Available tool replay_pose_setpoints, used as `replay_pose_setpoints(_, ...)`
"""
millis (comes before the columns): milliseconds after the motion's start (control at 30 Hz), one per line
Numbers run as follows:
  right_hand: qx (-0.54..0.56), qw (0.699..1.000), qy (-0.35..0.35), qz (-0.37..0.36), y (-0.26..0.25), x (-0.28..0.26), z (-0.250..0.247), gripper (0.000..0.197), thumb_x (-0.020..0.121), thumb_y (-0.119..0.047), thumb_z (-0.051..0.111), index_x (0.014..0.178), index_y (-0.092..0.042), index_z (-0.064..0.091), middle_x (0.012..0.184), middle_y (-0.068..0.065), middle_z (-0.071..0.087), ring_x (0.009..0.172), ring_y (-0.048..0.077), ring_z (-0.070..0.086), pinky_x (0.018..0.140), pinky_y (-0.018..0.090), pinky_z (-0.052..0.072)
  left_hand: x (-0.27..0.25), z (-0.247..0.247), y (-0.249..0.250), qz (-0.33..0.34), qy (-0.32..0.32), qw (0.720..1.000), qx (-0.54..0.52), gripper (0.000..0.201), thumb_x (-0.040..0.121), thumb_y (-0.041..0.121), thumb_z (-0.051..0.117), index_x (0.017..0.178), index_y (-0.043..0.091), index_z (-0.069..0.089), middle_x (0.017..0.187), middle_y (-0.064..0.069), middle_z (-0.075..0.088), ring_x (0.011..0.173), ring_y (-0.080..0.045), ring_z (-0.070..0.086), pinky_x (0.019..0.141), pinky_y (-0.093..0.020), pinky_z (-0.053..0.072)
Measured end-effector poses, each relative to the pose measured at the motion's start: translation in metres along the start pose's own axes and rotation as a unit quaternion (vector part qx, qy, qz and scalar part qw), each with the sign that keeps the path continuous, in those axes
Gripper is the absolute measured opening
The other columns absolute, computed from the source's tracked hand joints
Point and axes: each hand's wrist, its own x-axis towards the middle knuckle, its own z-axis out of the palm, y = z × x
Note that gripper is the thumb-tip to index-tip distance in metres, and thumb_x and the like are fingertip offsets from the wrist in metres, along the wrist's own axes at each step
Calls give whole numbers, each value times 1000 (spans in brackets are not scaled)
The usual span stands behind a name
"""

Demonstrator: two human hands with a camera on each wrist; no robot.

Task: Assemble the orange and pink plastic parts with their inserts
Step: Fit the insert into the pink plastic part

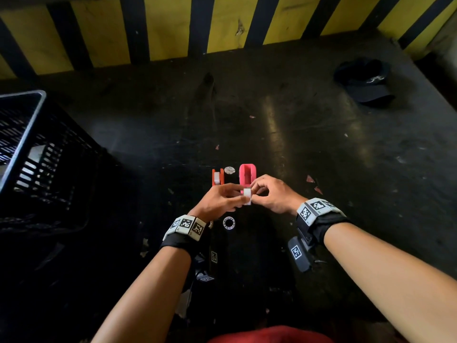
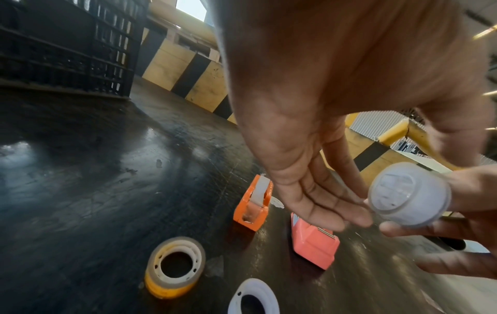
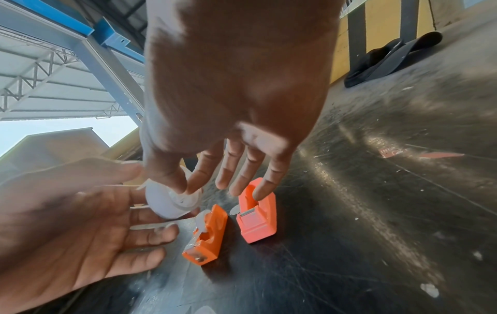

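Note:
Both hands meet over a small white cylindrical insert (image 1: 247, 194), lifted just in front of the pink dispenser (image 1: 247, 176). My left hand (image 1: 241, 198) holds it between thumb and fingers (image 2: 322, 204). My right hand (image 1: 254, 193) pinches the same insert (image 3: 169, 204) with thumb and forefinger, its other fingers spread. The pink dispenser (image 3: 258, 214) stands with its slot bare. Left of it the orange dispenser (image 1: 217, 177) carries a white insert (image 2: 260, 191) in its slot.
A white ring (image 1: 229, 222) lies on the dark table near my left wrist, with a tape roll (image 2: 174, 265) beside it. A small round disc (image 1: 229, 169) sits between the dispensers. A black crate (image 1: 37, 154) stands left, a dark cap (image 1: 366, 80) far right.

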Motion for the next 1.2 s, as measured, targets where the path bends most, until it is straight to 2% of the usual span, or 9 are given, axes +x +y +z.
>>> replay_pose_setpoints(67, -2, 1000, -8, 10, 1, 0, -1, 14, 82, -19, 79, 89, -22, 68, 119, 2, 64, 102, 19, 69, 85, 27, 55, -1, 0, -3, 31, -20, 999, 28, 56, 85, 17, 83, 137, 26, 64, 112, -7, 76, 101, -13, 76, 89, -27, 62)
replay_pose_setpoints(200, 3, 999, -20, 28, 2, -2, -3, 21, 82, -22, 79, 100, -17, 69, 118, -1, 63, 103, 15, 68, 87, 29, 56, 1, 3, -8, 64, -1, 996, 58, 54, 83, 8, 84, 133, 18, 66, 111, -10, 77, 96, -9, 76, 81, -18, 60)
replay_pose_setpoints(367, 11, 998, -29, 49, 4, -4, -4, 23, 84, -23, 78, 104, -16, 70, 118, 0, 62, 105, 17, 67, 91, 34, 56, 5, 4, -12, 68, -2, 995, 68, 52, 83, 11, 84, 132, 17, 67, 112, -6, 78, 103, -13, 76, 87, -23, 62)
replay_pose_setpoints(600, 0, 997, -27, 78, 7, 0, -6, 20, 86, -22, 69, 105, -23, 63, 114, 1, 65, 97, 18, 67, 77, 26, 51, 11, -2, -15, 54, 18, 995, 85, 46, 82, 19, 85, 126, 19, 71, 113, 5, 75, 96, -7, 74, 88, -25, 59)
replay_pose_setpoints(700, -61, 994, -34, 81, 16, 17, -6, 57, 79, -24, 79, 129, -25, 50, 135, 6, 54, 113, 20, 60, 89, 30, 48, 17, -10, -14, 60, 33, 993, 99, 47, 80, 21, 87, 124, 24, 70, 110, 4, 74, 85, -8, 73, 84, -27, 61)
replay_pose_setpoints(800, -154, 981, -59, 100, 22, 41, -3, 110, 68, -31, 89, 155, -27, 21, 160, 6, 28, 142, 33, 41, 113, 46, 40, 23, -20, -11, 62, 47, 989, 126, 44, 78, 27, 88, 119, 28, 71, 107, 8, 76, 81, -6, 72, 80, -25, 59)
replay_pose_setpoints(967, -238, 965, -55, 91, 39, 80, 13, 142, 57, -38, 94, 159, -35, -5, 170, -6, 3, 149, 40, 28, 118, 59, 30, 36, -33, -8, 82, 74, 978, 179, 38, 79, 24, 86, 114, 29, 72, 101, 15, 77, 83, 1, 68, 74, -8, 49)
replay_pose_setpoints(1100, -244, 964, -47, 98, 43, 87, 17, 131, 58, -39, 93, 157, -29, 9, 162, 2, 32, 139, 39, 40, 110, 57, 40, 42, -37, -9, 88, 76, 972, 204, 40, 79, 22, 87, 115, 26, 71, 95, 21, 74, 80, 11, 65, 73, -4, 47)
replay_pose_setpoints(1200, -223, 972, -28, 75, 40, 82, 19, 122, 53, -44, 89, 151, -31, 18, 151, 3, 46, 131, 36, 47, 106, 54, 43, 44, -38, -4, 92, 85, 968, 216, 41, 78, 25, 87, 116, 28, 72, 96, 24, 70, 85, 5, 64, 73, -4, 46)
